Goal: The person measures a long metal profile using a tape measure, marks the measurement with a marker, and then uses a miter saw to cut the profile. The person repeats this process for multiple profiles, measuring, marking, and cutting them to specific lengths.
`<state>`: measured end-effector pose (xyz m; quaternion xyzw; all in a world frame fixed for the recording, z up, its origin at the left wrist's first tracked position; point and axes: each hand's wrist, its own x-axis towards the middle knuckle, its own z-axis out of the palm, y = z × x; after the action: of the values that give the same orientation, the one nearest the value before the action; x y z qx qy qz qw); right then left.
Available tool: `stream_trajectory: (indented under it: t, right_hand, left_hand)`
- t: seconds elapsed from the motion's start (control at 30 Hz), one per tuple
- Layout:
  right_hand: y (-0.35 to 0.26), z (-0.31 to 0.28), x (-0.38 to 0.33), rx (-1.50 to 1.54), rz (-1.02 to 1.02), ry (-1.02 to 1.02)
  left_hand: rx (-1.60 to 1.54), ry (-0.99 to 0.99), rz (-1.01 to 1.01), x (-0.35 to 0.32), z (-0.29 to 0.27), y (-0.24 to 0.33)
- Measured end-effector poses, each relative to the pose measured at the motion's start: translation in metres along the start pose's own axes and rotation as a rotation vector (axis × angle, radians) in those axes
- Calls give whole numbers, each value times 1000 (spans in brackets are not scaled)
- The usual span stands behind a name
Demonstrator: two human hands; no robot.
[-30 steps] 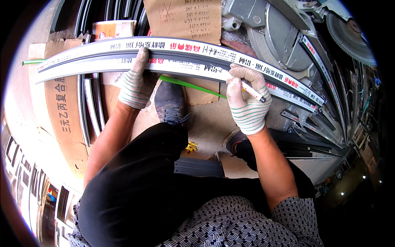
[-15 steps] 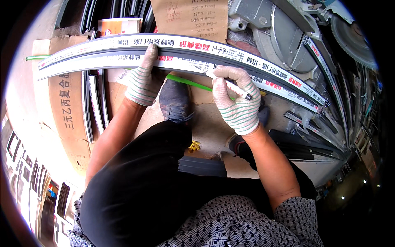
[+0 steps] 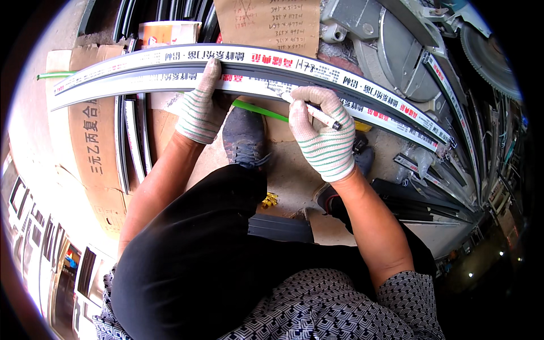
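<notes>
Two long grey metal profiles with white printed film lie side by side across the view, the far profile (image 3: 362,84) and the near profile (image 3: 249,86). My left hand (image 3: 198,110), in a white knitted glove with green stripes, is closed round them, its thumb on top. Between the fingers of my gloved right hand (image 3: 323,136) is a white marker pen (image 3: 324,117). Its tip points at the near profile's film, where a small dark mark shows; whether it touches I cannot tell. A bright green strip (image 3: 258,110) runs below the profiles toward my right hand.
At the far right stand a grey cutting machine (image 3: 396,54) and a toothed saw blade (image 3: 490,59). A brown sheet with handwriting (image 3: 266,25) lies beyond the profiles. Left are cardboard (image 3: 96,153) and more profiles (image 3: 135,141). My shoe (image 3: 245,136) is below.
My right hand and the marker have shifted slightly left along the near profile, and a small dark mark shows near the tip. My left hand keeps its grip.
</notes>
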<state>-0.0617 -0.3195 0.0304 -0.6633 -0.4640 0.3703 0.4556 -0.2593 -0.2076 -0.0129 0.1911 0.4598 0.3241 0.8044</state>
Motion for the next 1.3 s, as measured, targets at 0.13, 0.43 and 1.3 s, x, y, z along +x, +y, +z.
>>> stream_trajectory:
  t: [0.13, 0.43, 1.3]
  right_hand:
    - [-7, -2, 5, -30, -30, 27]
    - [-4, -2, 3, -5, 33, 77]
    - [4, -3, 1, -2, 35, 121]
  left_hand:
    - [-1, -7, 2, 1, -1, 0]
    - [11, 2, -2, 2, 0, 1]
    - [3, 14, 5, 5, -10, -2]
